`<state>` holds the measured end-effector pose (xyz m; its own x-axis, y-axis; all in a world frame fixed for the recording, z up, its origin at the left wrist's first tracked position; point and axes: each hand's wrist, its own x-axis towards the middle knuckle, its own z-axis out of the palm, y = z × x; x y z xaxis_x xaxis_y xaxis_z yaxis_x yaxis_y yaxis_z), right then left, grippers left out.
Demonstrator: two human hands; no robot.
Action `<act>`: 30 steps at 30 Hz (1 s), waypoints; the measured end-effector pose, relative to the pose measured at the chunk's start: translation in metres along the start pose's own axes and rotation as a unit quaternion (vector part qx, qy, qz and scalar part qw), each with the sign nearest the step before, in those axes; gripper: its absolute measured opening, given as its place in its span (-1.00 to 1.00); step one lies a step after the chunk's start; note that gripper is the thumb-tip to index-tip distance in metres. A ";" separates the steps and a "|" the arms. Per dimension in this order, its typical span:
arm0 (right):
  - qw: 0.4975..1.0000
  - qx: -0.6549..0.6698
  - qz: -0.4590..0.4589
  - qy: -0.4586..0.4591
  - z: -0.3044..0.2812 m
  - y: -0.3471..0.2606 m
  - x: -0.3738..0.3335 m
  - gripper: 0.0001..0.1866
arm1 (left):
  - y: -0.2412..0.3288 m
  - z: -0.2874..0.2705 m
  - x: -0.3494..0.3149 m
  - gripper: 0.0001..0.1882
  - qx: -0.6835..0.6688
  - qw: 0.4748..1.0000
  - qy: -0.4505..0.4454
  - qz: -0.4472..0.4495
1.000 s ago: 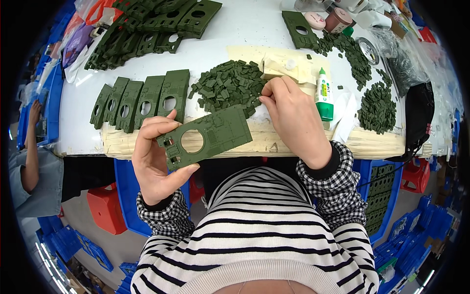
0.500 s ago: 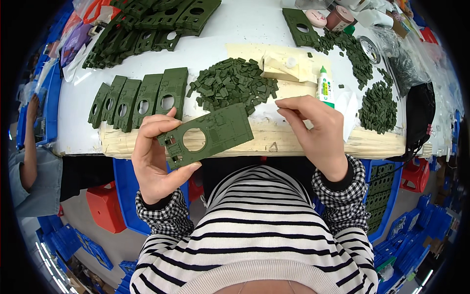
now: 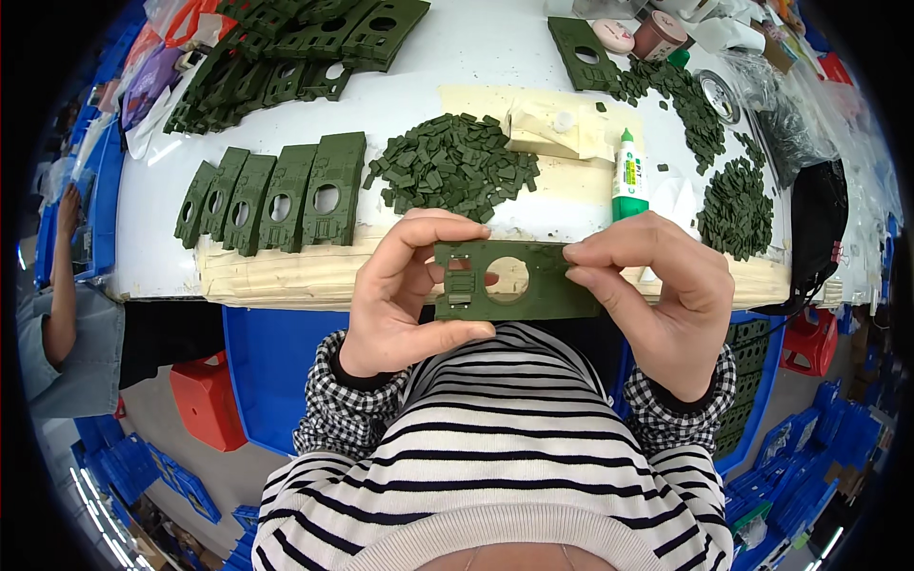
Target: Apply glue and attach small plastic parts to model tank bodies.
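Note:
A dark green plastic tank-hull top (image 3: 554,297) with a large round hole lies level in front of my chest. My left hand (image 3: 388,300) is closed on its left end, thumb along the near edge and fingers behind it. Thumb and forefinger of my right hand (image 3: 671,300) pinch together at the hull's right end; any small piece between them is hidden. Beyond the hull sits a heap of small green pieces (image 3: 452,162). A glue bottle (image 3: 628,176), white and green with a pointed tip, stands behind my right hand.
Several like hulls (image 3: 328,157) lean in a row on the left, with more stacked (image 3: 305,43) behind. A cream-coloured block (image 3: 552,133) lies mid-table. Small-part heaps (image 3: 738,209) sit at right. Below are a blue bin (image 3: 276,381) and red stool (image 3: 205,404). Another person's arm (image 3: 63,285) shows far left.
My left hand has brought the hull right and nearer, turning it level. My right hand has come down from the air, so its fingertips now meet the hull's right end.

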<state>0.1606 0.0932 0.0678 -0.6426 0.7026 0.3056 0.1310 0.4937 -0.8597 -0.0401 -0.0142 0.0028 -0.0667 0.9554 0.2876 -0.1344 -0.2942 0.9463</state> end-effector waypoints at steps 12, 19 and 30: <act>0.995 -0.022 -0.028 -0.094 0.006 0.010 0.007 -0.81 | 0.007 0.009 0.007 -0.24 -0.099 0.987 -0.040 -0.118; 0.993 0.001 -0.026 -0.119 0.011 0.016 0.012 -0.89 | 0.003 0.011 0.008 -0.26 -0.112 0.986 -0.035 -0.121; 0.991 -0.002 -0.011 -0.137 0.016 0.020 0.014 -0.91 | 0.006 0.013 0.010 -0.21 -0.107 0.982 -0.006 -0.158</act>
<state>0.1416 0.1045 0.0484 -0.8256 0.5274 0.2009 0.1173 0.5086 -0.8530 -0.0290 -0.0062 0.0130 0.0230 0.9997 -0.0117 -0.3512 0.0190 0.9361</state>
